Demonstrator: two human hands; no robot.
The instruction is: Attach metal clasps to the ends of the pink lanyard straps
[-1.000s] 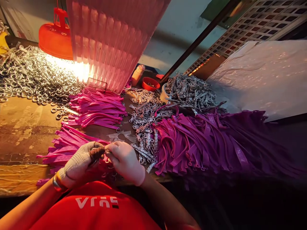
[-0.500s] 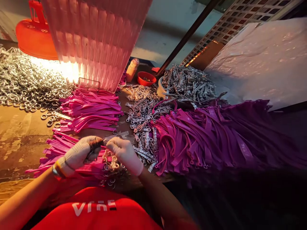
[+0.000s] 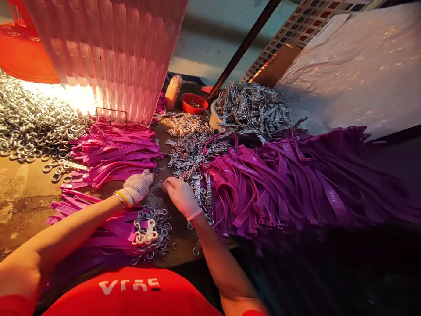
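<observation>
My left hand point(image 3: 138, 186), in a white knit glove, is closed at the near right corner of the middle stack of pink straps point(image 3: 115, 149). What its fingers hold is hidden. Just right of it, my right hand point(image 3: 181, 196), in a thin pale glove, pinches something small at the fingertips that I cannot make out. A crumpled clear plastic piece point(image 3: 157, 192) lies between the two hands. Below my left forearm spreads a nearer stack of pink straps point(image 3: 112, 235), with silver rings point(image 3: 159, 226) at its right end.
Metal rings point(image 3: 33, 118) heap at left under a red lamp point(image 3: 26, 55), beside a pink corrugated panel point(image 3: 112, 57). Rightward lie silver links point(image 3: 186, 149), purple straps point(image 3: 256, 184) and a heaped tub point(image 3: 215, 116). Behind stand a red bowl point(image 3: 194, 104) and a bottle point(image 3: 173, 93).
Both hands have moved apart and farther from my body; they were together over the nearer strap stack, on a small dark piece. The view has shifted slightly to the right.
</observation>
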